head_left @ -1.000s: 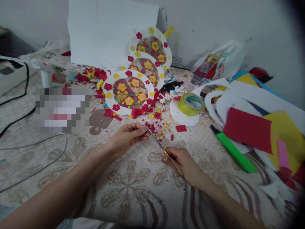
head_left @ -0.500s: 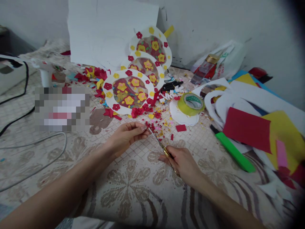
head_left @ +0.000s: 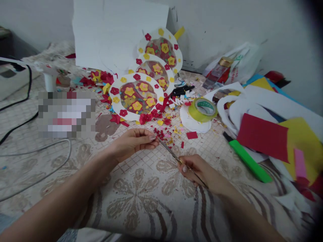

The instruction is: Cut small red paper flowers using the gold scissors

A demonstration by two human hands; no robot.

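My right hand [head_left: 198,171] is closed around the handles of a pair of scissors [head_left: 169,150] with gold-coloured grips. The blades point up and left, and their tips reach the fingertips of my left hand [head_left: 137,143]. Thumb and fingers of that hand are pinched together; whatever they hold is too small or hidden to name. Just beyond the fingertips lie many red, pink and yellow paper scraps [head_left: 165,132]. Behind them lean round white paper frames [head_left: 114,111] with clear middles, decorated with red and yellow paper flowers [head_left: 143,86].
A yellow-green tape roll [head_left: 193,112] rests on white paper. At the right lie a green cutter knife [head_left: 249,161], a red paper sheet [head_left: 263,137] and yellow paper [head_left: 302,134]. A glue gun [head_left: 49,79] stands at the left, near a grey cable [head_left: 69,153]. A bottle [head_left: 217,74] leans at the back.
My right hand has shifted slightly right and turned, so the scissors lie at a flatter angle. My left hand stays pinched in nearly the same place.
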